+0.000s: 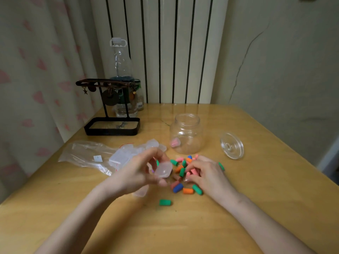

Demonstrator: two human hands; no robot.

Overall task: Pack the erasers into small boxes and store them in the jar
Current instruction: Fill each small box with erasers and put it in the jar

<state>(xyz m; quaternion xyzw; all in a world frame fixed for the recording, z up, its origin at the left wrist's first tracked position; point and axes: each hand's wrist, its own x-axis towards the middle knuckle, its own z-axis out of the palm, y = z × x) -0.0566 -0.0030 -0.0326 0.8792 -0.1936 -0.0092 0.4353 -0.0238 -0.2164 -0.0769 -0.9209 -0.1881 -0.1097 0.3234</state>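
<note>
Clamping small box (163, 170) — left hand (135, 174); right hand (208, 173) grip curled on pink eraser (193, 171), fingertips half-hidden.

A pale wooden table (271, 189) with a glossy top fills the lower half of the frame, pushed into a corner. Behind it, top centre, stands a white radiator (183, 52) of tall ribs with dark gaps between them. A cream curtain (36, 70) printed with pink hearts hangs down the left side. The plain off-white wall (293, 70) on the right carries 1 long thin crack (243, 59). The light is dim and soft
</note>
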